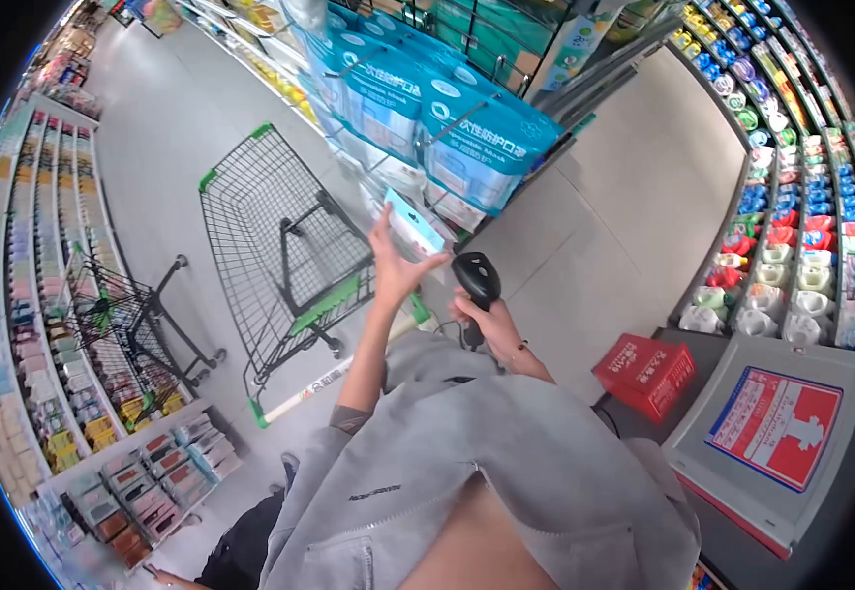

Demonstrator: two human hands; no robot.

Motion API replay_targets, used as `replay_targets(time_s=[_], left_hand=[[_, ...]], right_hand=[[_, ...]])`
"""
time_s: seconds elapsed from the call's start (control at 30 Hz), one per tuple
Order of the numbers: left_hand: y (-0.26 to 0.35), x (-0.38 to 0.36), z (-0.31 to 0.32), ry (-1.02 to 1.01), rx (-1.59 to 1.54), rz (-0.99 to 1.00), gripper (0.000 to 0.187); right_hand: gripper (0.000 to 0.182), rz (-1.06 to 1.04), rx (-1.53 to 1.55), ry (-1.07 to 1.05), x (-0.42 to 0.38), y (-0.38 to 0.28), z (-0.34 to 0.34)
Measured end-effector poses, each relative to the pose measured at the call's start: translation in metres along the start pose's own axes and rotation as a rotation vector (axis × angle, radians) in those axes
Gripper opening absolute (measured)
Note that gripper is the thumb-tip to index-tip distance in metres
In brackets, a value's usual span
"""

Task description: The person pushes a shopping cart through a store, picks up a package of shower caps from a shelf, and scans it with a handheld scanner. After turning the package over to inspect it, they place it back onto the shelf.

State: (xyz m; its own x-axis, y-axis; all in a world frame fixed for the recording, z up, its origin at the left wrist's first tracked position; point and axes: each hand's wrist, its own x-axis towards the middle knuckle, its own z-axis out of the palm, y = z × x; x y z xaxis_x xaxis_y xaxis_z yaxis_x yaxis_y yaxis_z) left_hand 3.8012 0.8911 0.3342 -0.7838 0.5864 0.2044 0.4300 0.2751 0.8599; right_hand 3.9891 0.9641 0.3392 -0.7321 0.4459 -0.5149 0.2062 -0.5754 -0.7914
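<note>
Blue packet [414, 224] sits clamped in left hand [393, 264] fingers, just beside the scanner [477, 278] gripped by right hand [485, 317].

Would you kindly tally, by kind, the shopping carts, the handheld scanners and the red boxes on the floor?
Shopping carts: 2 (large, small)
Handheld scanner: 1
Red box: 1
Total: 4

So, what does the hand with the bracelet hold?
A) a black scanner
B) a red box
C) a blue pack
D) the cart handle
A: the right hand grips a black scanner, pointed toward the blue pack that the left hand holds up.
</note>
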Motion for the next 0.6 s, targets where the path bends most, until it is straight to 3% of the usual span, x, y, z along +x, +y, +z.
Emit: replay_targets(time_s=[0.17, 0.53, 0.6], left_hand=[[0.011, -0.002, -0.013, -0.022, -0.041, -0.06, 0.113], [0.019, -0.008, -0.049, 0.007, -0.093, -0.065, 0.117], [0.035, -0.015, -0.07, 0.055, -0.77, -0.312, 0.11]], right_hand=[[0.031, -0.006, -0.03, -0.011, 0.002, 0.005, 0.002], [0.028, -0.042, -0.071, 0.029, -0.006, -0.002, 0.003], [0.028, -0.051, -0.073, 0.019, -0.006, 0.0, 0.002]])
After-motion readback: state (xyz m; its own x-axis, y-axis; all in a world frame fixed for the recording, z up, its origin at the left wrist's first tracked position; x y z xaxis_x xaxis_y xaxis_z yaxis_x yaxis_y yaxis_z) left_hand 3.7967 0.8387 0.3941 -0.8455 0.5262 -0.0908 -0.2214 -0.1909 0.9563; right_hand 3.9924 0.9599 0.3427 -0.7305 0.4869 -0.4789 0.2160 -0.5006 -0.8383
